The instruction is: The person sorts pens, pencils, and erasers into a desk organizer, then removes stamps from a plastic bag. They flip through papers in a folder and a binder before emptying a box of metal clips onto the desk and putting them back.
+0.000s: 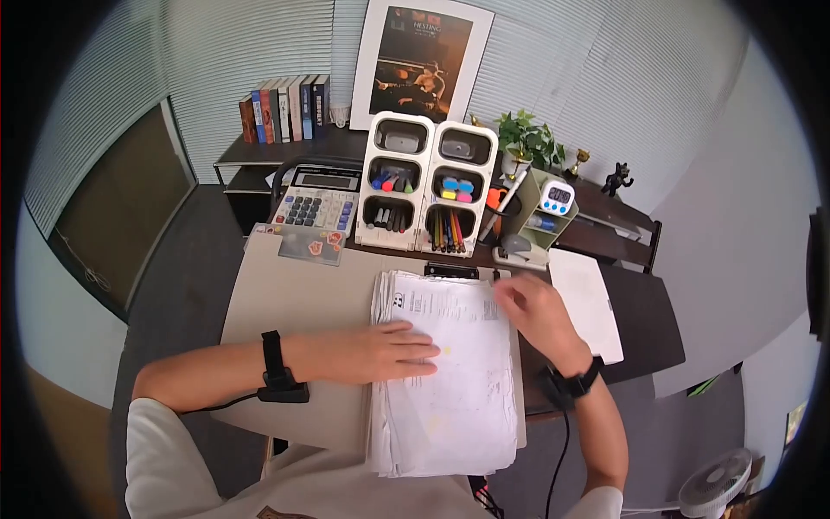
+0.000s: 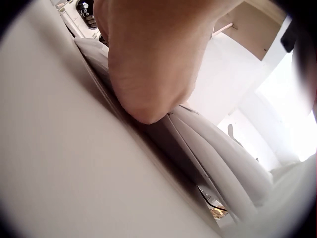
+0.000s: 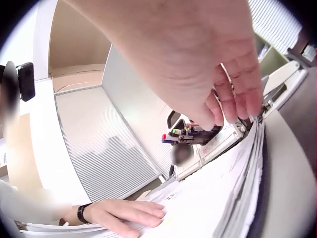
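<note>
I couldn't read the print on the papers (image 1: 467,389); titles on the books (image 1: 285,111) were too small; the right hand (image 1: 543,317) was partly blurred; the rack (image 1: 461,170) hid the lower ends of the pencils (image 1: 445,232).

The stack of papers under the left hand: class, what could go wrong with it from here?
The stack of papers has uneven, layered edges, so sheets might slide out if the left hand, lying on top, pushes sideways.
The right hand is at the far right corner, where its fingers could bend or tear sheets.
The near end seems to reach past the front edge of the desk, so it might sag.
</note>
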Action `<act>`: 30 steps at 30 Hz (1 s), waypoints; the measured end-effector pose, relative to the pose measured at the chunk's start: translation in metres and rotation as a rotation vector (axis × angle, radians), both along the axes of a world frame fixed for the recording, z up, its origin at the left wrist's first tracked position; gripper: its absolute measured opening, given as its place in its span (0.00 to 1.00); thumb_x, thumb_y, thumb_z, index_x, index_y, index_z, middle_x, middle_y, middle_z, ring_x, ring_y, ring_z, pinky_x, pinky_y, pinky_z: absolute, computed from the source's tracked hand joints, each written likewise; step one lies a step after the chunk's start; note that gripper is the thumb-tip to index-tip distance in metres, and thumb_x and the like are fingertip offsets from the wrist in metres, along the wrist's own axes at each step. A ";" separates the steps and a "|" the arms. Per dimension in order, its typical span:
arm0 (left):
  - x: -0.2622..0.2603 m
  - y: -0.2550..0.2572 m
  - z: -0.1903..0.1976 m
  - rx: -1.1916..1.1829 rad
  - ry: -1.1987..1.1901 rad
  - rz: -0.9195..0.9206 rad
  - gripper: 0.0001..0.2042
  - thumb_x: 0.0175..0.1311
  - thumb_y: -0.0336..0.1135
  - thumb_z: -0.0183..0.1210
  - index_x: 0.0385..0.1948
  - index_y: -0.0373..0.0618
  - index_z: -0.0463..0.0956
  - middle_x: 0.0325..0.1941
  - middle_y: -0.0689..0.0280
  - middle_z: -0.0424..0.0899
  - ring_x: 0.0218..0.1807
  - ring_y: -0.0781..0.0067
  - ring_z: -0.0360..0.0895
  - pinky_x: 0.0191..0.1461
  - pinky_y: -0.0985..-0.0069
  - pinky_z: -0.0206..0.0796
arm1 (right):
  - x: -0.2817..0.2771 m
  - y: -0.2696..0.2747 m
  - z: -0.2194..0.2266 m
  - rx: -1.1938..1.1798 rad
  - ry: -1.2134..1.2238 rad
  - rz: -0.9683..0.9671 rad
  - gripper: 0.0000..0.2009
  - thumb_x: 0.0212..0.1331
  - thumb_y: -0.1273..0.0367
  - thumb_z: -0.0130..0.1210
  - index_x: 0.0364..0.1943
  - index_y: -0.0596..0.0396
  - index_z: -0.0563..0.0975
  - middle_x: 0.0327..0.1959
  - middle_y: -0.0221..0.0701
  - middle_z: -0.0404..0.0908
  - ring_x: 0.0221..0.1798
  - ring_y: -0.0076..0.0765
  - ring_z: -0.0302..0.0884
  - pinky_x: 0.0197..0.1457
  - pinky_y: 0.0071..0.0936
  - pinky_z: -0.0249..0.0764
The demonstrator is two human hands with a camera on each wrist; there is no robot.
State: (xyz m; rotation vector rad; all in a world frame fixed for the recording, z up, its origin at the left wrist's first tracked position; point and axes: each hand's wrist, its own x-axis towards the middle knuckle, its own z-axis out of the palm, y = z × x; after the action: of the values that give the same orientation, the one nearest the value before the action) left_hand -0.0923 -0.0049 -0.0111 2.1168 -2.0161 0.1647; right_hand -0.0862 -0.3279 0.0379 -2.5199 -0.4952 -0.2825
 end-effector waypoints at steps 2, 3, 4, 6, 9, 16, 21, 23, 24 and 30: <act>0.000 0.000 -0.001 -0.012 -0.009 0.016 0.22 0.68 0.28 0.53 0.64 0.39 0.73 0.73 0.56 0.71 0.77 0.58 0.65 0.79 0.55 0.58 | 0.024 0.013 -0.010 -0.021 -0.115 0.094 0.12 0.65 0.66 0.64 0.45 0.61 0.85 0.45 0.42 0.85 0.45 0.52 0.84 0.53 0.38 0.81; -0.001 0.000 -0.001 -0.006 -0.006 0.012 0.22 0.68 0.28 0.53 0.64 0.39 0.73 0.73 0.56 0.71 0.77 0.58 0.65 0.79 0.55 0.58 | 0.037 0.018 -0.018 -0.051 -0.240 0.193 0.13 0.64 0.66 0.65 0.47 0.61 0.85 0.48 0.43 0.85 0.49 0.52 0.84 0.56 0.39 0.80; -0.002 0.000 0.000 -0.004 -0.007 0.022 0.22 0.68 0.28 0.53 0.64 0.39 0.73 0.73 0.56 0.71 0.77 0.57 0.65 0.79 0.55 0.58 | 0.047 0.022 -0.024 -0.046 -0.237 0.190 0.13 0.64 0.66 0.65 0.47 0.61 0.85 0.48 0.43 0.85 0.49 0.52 0.84 0.56 0.39 0.80; -0.003 0.000 0.000 -0.004 -0.008 0.034 0.22 0.67 0.28 0.53 0.64 0.39 0.73 0.73 0.55 0.71 0.77 0.57 0.65 0.80 0.55 0.58 | 0.066 0.027 -0.034 -0.120 -0.214 0.236 0.16 0.65 0.63 0.65 0.51 0.58 0.84 0.50 0.44 0.84 0.55 0.56 0.82 0.61 0.40 0.78; -0.005 0.000 0.000 -0.034 0.021 0.041 0.22 0.67 0.28 0.53 0.63 0.39 0.73 0.73 0.55 0.71 0.76 0.57 0.65 0.79 0.54 0.58 | 0.084 0.027 -0.040 -0.222 -0.141 0.286 0.18 0.65 0.61 0.64 0.52 0.58 0.84 0.49 0.43 0.84 0.53 0.54 0.83 0.59 0.41 0.79; -0.001 0.000 -0.010 -0.054 -0.010 0.030 0.22 0.68 0.28 0.53 0.65 0.40 0.72 0.73 0.55 0.71 0.76 0.56 0.66 0.79 0.54 0.59 | 0.090 0.028 -0.035 -0.434 -0.263 0.384 0.15 0.66 0.62 0.63 0.50 0.56 0.85 0.47 0.40 0.86 0.49 0.48 0.85 0.52 0.40 0.83; -0.001 0.002 -0.012 -0.081 -0.024 0.016 0.22 0.71 0.30 0.53 0.67 0.41 0.72 0.73 0.54 0.71 0.75 0.55 0.67 0.78 0.53 0.60 | 0.095 0.028 -0.036 -0.572 -0.377 0.429 0.10 0.65 0.68 0.60 0.45 0.57 0.84 0.43 0.37 0.86 0.46 0.43 0.86 0.48 0.37 0.84; -0.002 0.003 -0.011 -0.069 -0.012 0.004 0.22 0.71 0.30 0.52 0.67 0.40 0.71 0.72 0.54 0.72 0.75 0.54 0.67 0.77 0.51 0.60 | 0.098 0.028 -0.034 -0.592 -0.338 0.422 0.09 0.66 0.69 0.59 0.45 0.57 0.84 0.43 0.37 0.86 0.46 0.43 0.86 0.48 0.38 0.84; -0.001 0.002 -0.012 -0.075 -0.015 0.011 0.22 0.71 0.30 0.52 0.67 0.40 0.71 0.72 0.54 0.72 0.75 0.54 0.67 0.77 0.51 0.60 | 0.097 0.029 -0.031 -0.569 -0.335 0.423 0.09 0.66 0.70 0.58 0.45 0.57 0.84 0.42 0.38 0.86 0.46 0.44 0.86 0.47 0.39 0.84; 0.003 -0.006 -0.014 -0.214 -0.304 -0.003 0.15 0.67 0.29 0.56 0.54 0.42 0.78 0.61 0.56 0.79 0.68 0.59 0.72 0.77 0.49 0.59 | 0.102 0.029 -0.025 -0.456 -0.281 0.460 0.09 0.70 0.68 0.57 0.44 0.56 0.84 0.38 0.42 0.84 0.39 0.54 0.84 0.43 0.45 0.81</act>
State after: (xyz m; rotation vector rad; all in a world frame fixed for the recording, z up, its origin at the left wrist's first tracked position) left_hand -0.0889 -0.0105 -0.0252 2.0540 -2.0485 0.7072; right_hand 0.0156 -0.2987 0.0127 -2.7005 -1.3589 -0.3799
